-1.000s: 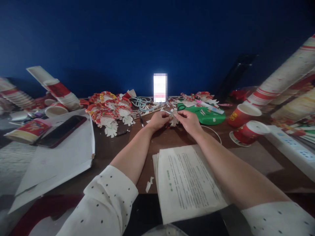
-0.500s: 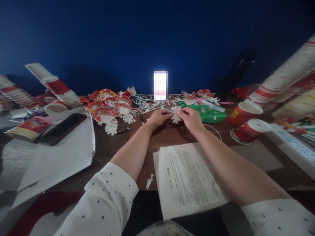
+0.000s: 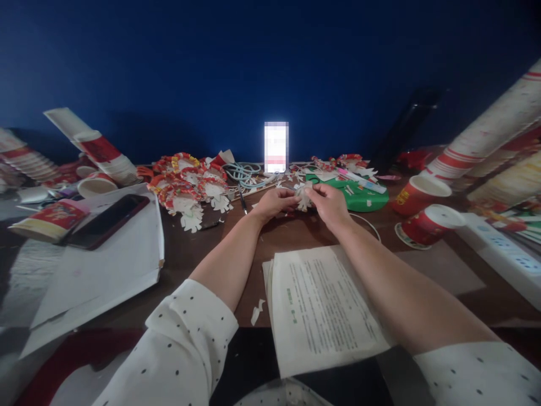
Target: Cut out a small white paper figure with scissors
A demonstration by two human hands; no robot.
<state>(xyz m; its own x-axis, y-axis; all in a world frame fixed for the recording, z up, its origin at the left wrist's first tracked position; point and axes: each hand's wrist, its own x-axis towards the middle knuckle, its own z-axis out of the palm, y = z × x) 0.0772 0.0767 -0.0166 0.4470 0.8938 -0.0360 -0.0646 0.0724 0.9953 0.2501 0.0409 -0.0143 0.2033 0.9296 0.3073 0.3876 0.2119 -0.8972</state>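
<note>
Both hands meet over the middle of the table, pinching one small fringed paper piece (image 3: 303,202), whitish with cut strips that fan downward. My left hand (image 3: 274,204) grips its left side between thumb and fingers. From the right, my right hand (image 3: 330,204) holds its upper edge the same way. Fingers cover part of the paper. Just behind the right hand lies a green pouch-like item (image 3: 369,198) with paper scraps and a pink-and-white pen on it. A black pen (image 3: 243,202) rests left of my left hand.
A printed paper stack (image 3: 321,310) lies in front of me. Red-and-white paper cutouts (image 3: 190,180) are heaped back left, beside a coiled cable (image 3: 243,173). Paper cups (image 3: 426,194) and a power strip (image 3: 502,248) stand right. A phone (image 3: 107,221) lies left; a bright screen (image 3: 276,146) stands behind.
My fingers have shifted slightly on the fringed paper, and its strips sit at a slightly different angle. Everything else looks the same.
</note>
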